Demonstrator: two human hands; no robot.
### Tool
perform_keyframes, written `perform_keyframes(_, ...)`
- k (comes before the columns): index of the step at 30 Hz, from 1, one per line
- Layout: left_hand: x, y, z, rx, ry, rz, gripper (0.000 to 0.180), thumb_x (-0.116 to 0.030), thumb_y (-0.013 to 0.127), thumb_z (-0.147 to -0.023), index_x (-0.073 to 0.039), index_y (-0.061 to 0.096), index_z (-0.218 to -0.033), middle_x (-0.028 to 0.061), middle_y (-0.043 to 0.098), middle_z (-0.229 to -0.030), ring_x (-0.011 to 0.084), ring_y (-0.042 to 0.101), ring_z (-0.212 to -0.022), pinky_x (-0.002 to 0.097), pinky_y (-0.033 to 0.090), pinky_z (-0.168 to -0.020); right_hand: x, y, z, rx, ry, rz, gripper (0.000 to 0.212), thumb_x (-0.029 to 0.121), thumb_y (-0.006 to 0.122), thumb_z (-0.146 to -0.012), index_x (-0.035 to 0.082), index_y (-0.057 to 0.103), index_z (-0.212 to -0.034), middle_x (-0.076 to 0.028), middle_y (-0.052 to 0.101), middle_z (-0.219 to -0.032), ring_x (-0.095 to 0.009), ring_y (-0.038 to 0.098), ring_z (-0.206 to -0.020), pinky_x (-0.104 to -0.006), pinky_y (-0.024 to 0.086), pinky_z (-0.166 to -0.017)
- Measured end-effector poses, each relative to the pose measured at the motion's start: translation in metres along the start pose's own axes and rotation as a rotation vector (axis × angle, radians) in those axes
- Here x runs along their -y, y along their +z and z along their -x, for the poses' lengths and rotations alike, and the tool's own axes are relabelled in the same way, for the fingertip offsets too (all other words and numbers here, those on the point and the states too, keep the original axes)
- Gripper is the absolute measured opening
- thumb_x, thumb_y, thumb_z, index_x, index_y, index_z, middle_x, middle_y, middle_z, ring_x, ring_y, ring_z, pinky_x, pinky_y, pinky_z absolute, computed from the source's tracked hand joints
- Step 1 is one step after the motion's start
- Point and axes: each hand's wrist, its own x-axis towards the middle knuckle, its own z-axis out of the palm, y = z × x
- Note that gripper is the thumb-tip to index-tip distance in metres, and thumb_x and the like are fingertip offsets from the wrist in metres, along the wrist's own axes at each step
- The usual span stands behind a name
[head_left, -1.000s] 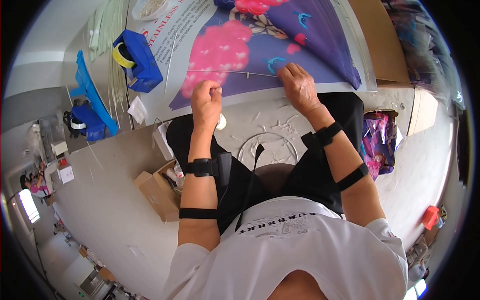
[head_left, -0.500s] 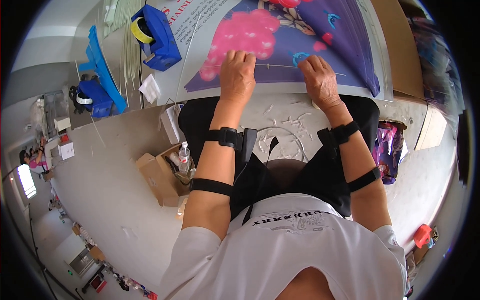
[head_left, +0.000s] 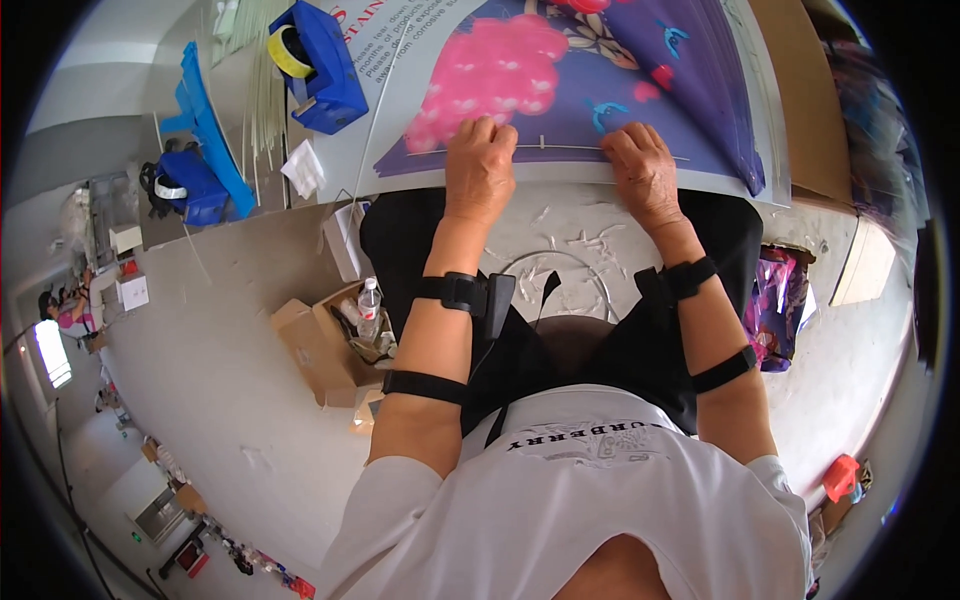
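A thin whitish rod (head_left: pixel 565 147) with a small crosspiece near its middle lies across the near part of a purple printed sheet (head_left: pixel 580 85). The sheet bears pink balloon-like shapes and blue figures. Towards the rod's left end, my left hand (head_left: pixel 480 172) is closed with curled fingers, seen from the back. My right hand (head_left: pixel 643 172) pinches the rod farther right, its thumb and fingers pressed together. Both hands are close to the sheet's near edge; their fingertips are partly hidden. Beneath the purple sheet is a pale printed sheet (head_left: pixel 352 172).
Left on the table are a blue tape dispenser (head_left: pixel 335 95), a second blue dispenser (head_left: pixel 200 185), a bundle of pale thin rods (head_left: pixel 265 100) and a crumpled white scrap (head_left: pixel 303 170). Cardboard (head_left: pixel 800 100) stands at the right. An open carton (head_left: pixel 310 350) with a bottle (head_left: pixel 369 300) sits lower left.
Both hands have come slightly nearer to me, and the rod has moved with them towards the sheet's near edge. The view has shifted a little.
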Motion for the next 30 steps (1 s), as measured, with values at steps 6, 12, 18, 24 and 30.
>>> perform_keyframes(6, -0.0025, -0.0031, 0.0002, 0.079, -0.099, 0.021, 0.013, 0.005, 0.059, -0.069, -0.006, 0.055, -0.075, 0.0078, 0.051, -0.076, 0.0291, 0.051, -0.078, 0.0392, 0.043, -0.069, 0.0006, -0.0001, -0.0015, 0.013, 0.037, -0.026, 0.010, 0.003, 0.060, -0.070, 0.008, 0.056, -0.078, -0.008, 0.052, -0.077, -0.029, 0.053, -0.076, -0.0398, 0.045, -0.067)
perform_keyframes(12, -0.0018, -0.0047, -0.0002, 0.084, -0.102, 0.019, 0.013, 0.006, 0.058, -0.069, -0.005, 0.055, -0.075, 0.0083, 0.051, -0.076, 0.0295, 0.051, -0.079, 0.0393, 0.043, -0.069, 0.0049, -0.0009, -0.0036, 0.011, 0.050, -0.029, 0.008, 0.001, 0.059, -0.073, 0.006, 0.056, -0.078, -0.009, 0.052, -0.077, -0.030, 0.053, -0.076, -0.0390, 0.044, -0.066)
perform_keyframes(18, 0.0009, -0.0055, 0.0006, 0.031, -0.072, 0.035, 0.013, 0.006, 0.057, -0.064, -0.004, 0.053, -0.072, 0.0099, 0.050, -0.075, 0.0297, 0.050, -0.074, 0.0398, 0.043, -0.064, 0.0063, 0.0017, -0.0039, 0.024, 0.053, -0.027, 0.007, 0.003, 0.060, -0.073, 0.007, 0.056, -0.077, -0.008, 0.053, -0.077, -0.029, 0.053, -0.076, -0.0388, 0.045, -0.068)
perform_keyframes(24, 0.0006, -0.0020, 0.0003, 0.034, -0.099, 0.074, 0.012, 0.005, 0.057, -0.065, -0.004, 0.053, -0.072, 0.0104, 0.051, -0.076, 0.0300, 0.049, -0.074, 0.0402, 0.043, -0.065, 0.0027, 0.0046, -0.0002, -0.026, 0.125, -0.153, 0.007, 0.002, 0.060, -0.073, 0.006, 0.055, -0.077, -0.009, 0.053, -0.077, -0.031, 0.053, -0.077, -0.0395, 0.044, -0.067)
perform_keyframes(30, 0.0015, -0.0027, -0.0018, 0.040, -0.077, 0.075, 0.012, 0.003, 0.062, -0.065, -0.004, 0.055, -0.072, 0.0093, 0.051, -0.074, 0.0294, 0.050, -0.075, 0.0405, 0.043, -0.065, 0.0014, 0.0060, 0.0008, -0.036, 0.095, -0.150, 0.011, 0.000, 0.060, -0.071, 0.007, 0.056, -0.078, -0.009, 0.053, -0.078, -0.032, 0.053, -0.078, -0.0400, 0.045, -0.067)
